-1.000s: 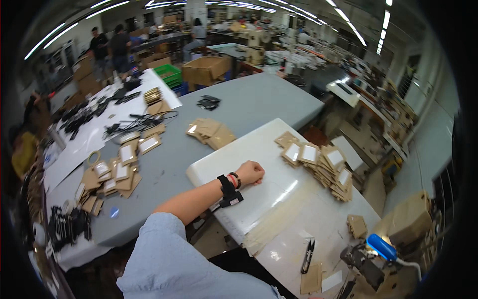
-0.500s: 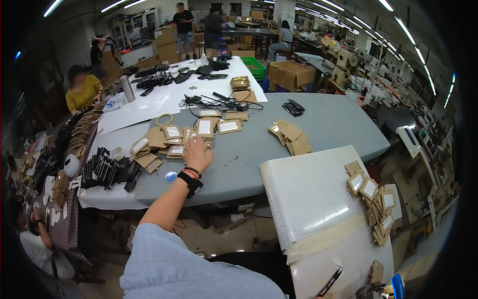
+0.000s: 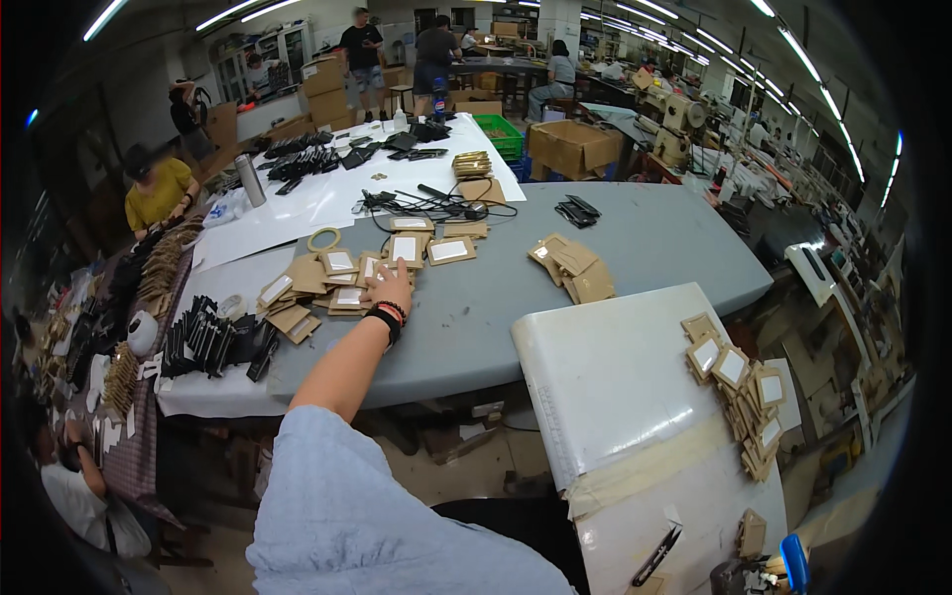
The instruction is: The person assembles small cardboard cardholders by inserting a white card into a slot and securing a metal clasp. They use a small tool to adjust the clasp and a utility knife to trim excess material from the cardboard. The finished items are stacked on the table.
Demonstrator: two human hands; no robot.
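Note:
My left hand (image 3: 390, 288) reaches out over the grey table (image 3: 635, 248) and lies flat, fingers spread, on a loose pile of brown cardboard frames with white windows (image 3: 332, 276). A black band and a red one sit on its wrist, and the light blue sleeve runs in from the lower edge. More of these frames (image 3: 428, 248) lie just beyond the fingers. My right hand is out of sight.
A white board (image 3: 615, 377) lies at the right, with a row of frames (image 3: 739, 382) along its far side. Another small frame pile (image 3: 575, 268) sits mid-table. Black flat pieces (image 3: 213, 337), a tape roll (image 3: 322, 239) and cables (image 3: 426, 203) lie around. A person in yellow (image 3: 159, 188) sits at left.
One second ago my left hand was a fist on the white board. It has swung left onto the cardboard frame pile, and the view has turned left with it.

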